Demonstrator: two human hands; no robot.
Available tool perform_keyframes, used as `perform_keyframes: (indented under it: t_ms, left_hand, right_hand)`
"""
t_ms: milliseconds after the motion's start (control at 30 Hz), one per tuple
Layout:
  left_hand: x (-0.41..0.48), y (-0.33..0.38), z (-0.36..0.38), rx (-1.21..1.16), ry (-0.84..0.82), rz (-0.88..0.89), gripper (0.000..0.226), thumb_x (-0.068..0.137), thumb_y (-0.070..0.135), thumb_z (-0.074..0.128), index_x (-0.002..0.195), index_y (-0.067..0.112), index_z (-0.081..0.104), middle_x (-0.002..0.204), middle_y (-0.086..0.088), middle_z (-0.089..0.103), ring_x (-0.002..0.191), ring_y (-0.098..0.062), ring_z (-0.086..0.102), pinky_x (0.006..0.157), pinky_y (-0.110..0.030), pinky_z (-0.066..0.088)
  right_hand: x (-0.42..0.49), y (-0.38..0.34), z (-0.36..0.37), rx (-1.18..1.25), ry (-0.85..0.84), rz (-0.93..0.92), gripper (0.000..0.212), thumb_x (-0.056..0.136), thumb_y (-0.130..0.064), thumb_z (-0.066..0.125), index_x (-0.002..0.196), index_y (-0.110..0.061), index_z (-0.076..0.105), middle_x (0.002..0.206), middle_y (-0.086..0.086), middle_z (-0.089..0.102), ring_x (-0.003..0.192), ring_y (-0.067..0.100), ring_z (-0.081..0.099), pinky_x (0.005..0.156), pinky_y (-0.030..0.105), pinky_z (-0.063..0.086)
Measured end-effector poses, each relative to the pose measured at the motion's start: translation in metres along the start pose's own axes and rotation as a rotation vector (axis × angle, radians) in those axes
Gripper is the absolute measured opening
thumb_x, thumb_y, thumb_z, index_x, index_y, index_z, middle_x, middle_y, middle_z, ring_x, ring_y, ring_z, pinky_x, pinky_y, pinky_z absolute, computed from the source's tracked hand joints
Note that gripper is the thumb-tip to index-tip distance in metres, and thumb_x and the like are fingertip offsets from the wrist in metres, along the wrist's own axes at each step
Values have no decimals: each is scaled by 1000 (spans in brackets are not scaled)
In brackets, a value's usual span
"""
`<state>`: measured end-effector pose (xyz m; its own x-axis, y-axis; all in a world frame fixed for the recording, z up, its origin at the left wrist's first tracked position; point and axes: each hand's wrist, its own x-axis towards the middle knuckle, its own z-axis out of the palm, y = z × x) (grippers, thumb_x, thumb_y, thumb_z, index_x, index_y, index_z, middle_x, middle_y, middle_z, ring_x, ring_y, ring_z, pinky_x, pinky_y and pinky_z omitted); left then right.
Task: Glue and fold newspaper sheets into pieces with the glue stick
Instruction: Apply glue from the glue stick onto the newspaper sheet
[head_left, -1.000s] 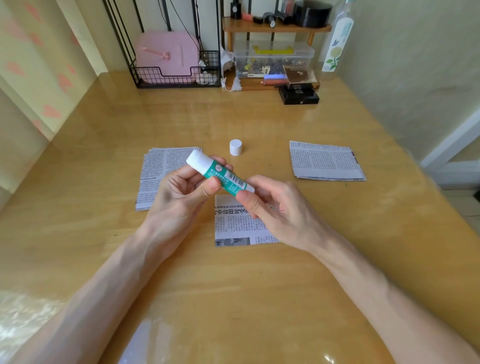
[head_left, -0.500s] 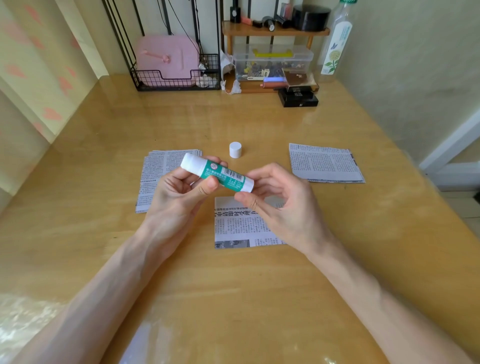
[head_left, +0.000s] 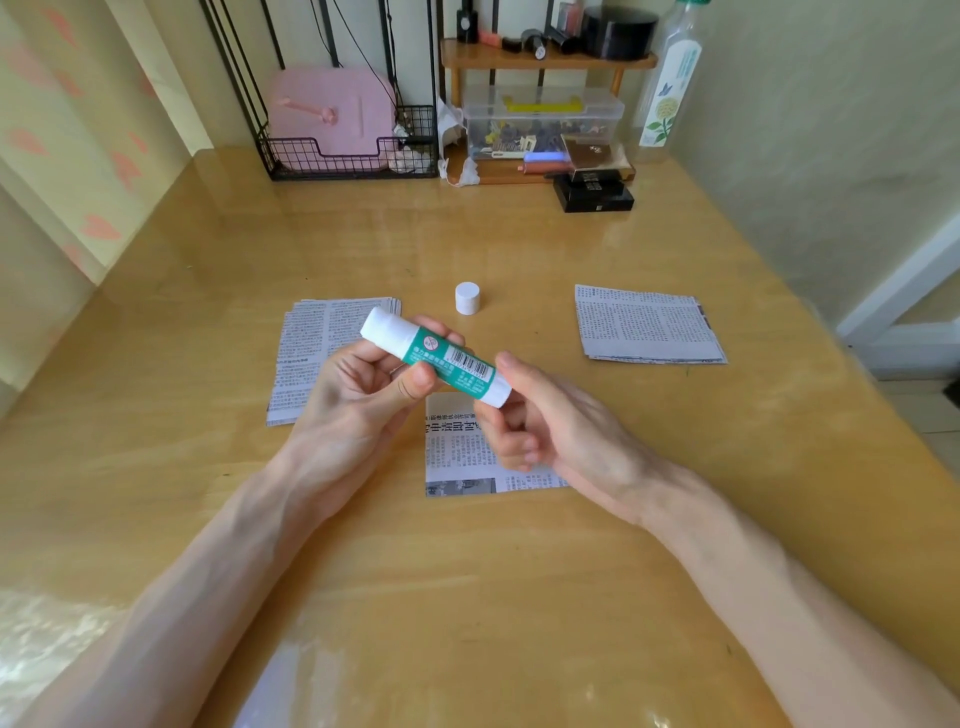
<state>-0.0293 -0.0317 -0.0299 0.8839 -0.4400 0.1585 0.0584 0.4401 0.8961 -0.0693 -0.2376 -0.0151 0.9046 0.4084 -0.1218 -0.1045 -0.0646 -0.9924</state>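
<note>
Holding glue stick (head_left: 434, 364) above the table (head_left: 467, 597) centre, tilted, uncapped end far-left. Left hand (head_left: 358, 395) wraps the barrel, thumb on the label; right hand (head_left: 550, 426) pinches the white near end, other fingers curled. Newspaper sheet (head_left: 467, 457) lies below. Cap (head_left: 467, 298) stands just beyond. Left stack (head_left: 311, 353) and right stack (head_left: 647, 325) flank it. Far edge: wire basket (head_left: 348, 156) holds a pink case; clear box (head_left: 540, 124) holds small mixed items.
</note>
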Motion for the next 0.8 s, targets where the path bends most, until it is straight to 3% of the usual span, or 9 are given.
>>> perform_keyframes:
  t_ms: [67,133,200,267,333,433,567,667,800]
  left_hand:
    - [0,-1,1,-3,29,10,31,81,28,84,110,21,76,114,-1,74,109,-15,68,102,-29,51]
    - [0,-1,0,-4,72,22,29,81,24,81,109,19,77,114,-2,75,107,-14,69,99,-26,52]
    - [1,-1,0,-2,93,18,31,80,22,81,110,16,75,114,-3,75,108,-15,70,99,-26,52]
    - [1,-2,0,12,87,15,37,80,26,84,113,14,73,116,-4,74,111,-18,69,103,-30,52]
    - [1,-1,0,11,74,10,37,80,29,86,113,17,75,117,-4,74,111,-18,68,104,-30,51]
    - [0,1,1,2,46,4,31,81,30,84,111,22,77,115,-2,74,107,-15,68,101,-29,52]
    - [-1,1,4,3,71,8,26,82,23,77,108,23,79,114,-1,75,107,-14,69,98,-26,52]
    - [1,0,8,-13,121,10,27,80,17,74,107,21,80,116,-3,76,113,-16,70,99,-26,53]
    - [1,0,10,-24,133,28,29,82,16,73,111,19,78,120,-6,75,125,-23,66,104,-31,51]
  right_hand:
    - [2,3,1,-64,73,-38,52,113,-45,34,92,-5,59,65,5,49,60,17,44,63,32,39]
    - [4,6,3,-185,182,-160,36,108,-46,51,105,-12,65,80,6,68,69,21,60,68,37,49]
    - [2,10,3,-337,280,-323,23,103,-36,66,110,-14,64,88,1,73,75,21,68,69,39,53]
    - [1,12,4,-494,325,-438,18,106,-30,62,107,-12,63,80,-5,67,70,20,65,64,37,52]
    - [1,13,6,-555,312,-414,25,110,-36,50,104,-14,61,73,3,60,65,27,59,61,46,48]
    - [1,12,8,-368,242,-250,44,113,-42,36,94,-10,60,70,3,53,64,27,49,63,49,43]
    - [4,7,8,-95,188,-173,51,109,-42,36,99,-2,67,71,8,58,68,19,53,67,35,43]
    - [6,4,10,6,214,-205,43,105,-43,45,115,-8,69,86,10,74,77,25,67,69,36,49]
    - [8,3,12,82,296,-240,40,94,-29,70,126,-7,59,95,4,78,78,23,72,68,28,52]
